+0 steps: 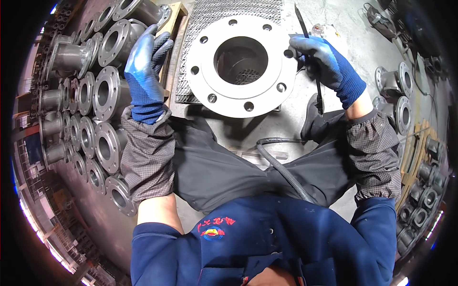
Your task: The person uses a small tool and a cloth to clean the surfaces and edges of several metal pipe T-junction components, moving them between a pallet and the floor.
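Note:
Between my knees stands a large pale grey flanged pipe fitting point(205, 88), its round face up. A ring of bolt holes surrounds its wide bore. My right hand point(320, 59), in a blue coated glove, is closed around a long thin dark metal bar point(300, 21) at the flange's right edge. The bar slants up and away, and its lower end reaches down past my wrist. My left hand point(147, 66), gloved alike, is raised left of the flange, apart from it. Its fingers are stretched out, with nothing in them.
Several rows of flanged pipe fittings point(104, 93) stack up on the left, near a wooden pallet point(176, 28). Textured metal grating point(229, 8) lies behind the flange. A ribbed hose point(291, 181) crosses my lap. More fittings point(404, 78) stand at the right.

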Motion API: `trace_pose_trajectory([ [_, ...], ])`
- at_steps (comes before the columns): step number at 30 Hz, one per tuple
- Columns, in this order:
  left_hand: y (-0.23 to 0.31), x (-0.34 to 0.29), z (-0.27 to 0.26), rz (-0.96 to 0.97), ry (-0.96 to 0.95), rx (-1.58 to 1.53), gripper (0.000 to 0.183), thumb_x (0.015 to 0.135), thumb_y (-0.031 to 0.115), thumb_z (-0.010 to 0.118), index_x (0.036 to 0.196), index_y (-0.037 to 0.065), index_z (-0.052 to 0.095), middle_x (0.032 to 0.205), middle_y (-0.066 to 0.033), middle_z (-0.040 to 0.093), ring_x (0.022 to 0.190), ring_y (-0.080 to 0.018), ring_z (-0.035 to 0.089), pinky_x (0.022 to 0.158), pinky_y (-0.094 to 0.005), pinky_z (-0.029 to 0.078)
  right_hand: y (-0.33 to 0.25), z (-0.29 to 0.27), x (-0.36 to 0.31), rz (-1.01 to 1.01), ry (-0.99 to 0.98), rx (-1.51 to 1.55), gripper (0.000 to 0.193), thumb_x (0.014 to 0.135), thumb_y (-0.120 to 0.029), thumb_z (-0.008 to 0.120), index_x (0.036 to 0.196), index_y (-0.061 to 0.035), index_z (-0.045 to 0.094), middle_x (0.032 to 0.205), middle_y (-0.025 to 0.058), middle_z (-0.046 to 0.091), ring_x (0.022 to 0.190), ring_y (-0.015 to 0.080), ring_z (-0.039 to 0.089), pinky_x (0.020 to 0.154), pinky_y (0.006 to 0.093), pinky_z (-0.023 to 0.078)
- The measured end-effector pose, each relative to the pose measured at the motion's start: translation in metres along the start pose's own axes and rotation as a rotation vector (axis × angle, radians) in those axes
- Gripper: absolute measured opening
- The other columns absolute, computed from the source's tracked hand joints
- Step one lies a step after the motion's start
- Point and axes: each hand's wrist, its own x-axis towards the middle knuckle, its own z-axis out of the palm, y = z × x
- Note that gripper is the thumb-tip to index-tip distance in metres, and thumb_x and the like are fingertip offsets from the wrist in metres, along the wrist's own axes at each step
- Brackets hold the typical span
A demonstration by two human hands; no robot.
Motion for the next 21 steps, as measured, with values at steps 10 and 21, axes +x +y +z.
trace_pose_trajectory([
  [10,0.005,0.000,0.005,0.173,-0.015,0.133,0.033,0.098,0.014,0.040,0.124,-0.002,0.053,0.119,-0.0169,0.056,0.106,-0.0234,0.060,0.091,-0.0332,0.052,0.024,0.001,0.027,-0.095,0.054,-0.681,0.014,0.078,-0.015,0.055,0.076,-0.0018,0.059,0.059,0.0060,0.055,0.052,0.0104,0.051,0.050,0.0241,0.041],
  [21,-0.031,-0.007,0.012,-0.313,-0.101,-0.070,0.049,0.098,0.034,0.039,0.129,-0.002,0.047,0.123,-0.0163,0.054,0.111,-0.0244,0.056,0.096,-0.0331,0.044,0.013,-0.006,0.016,0.309,0.152,0.171,0.026,0.096,-0.018,0.039,0.102,-0.0037,0.060,0.070,-0.0025,0.053,0.052,0.0007,0.044,0.044,0.0120,0.034],
])
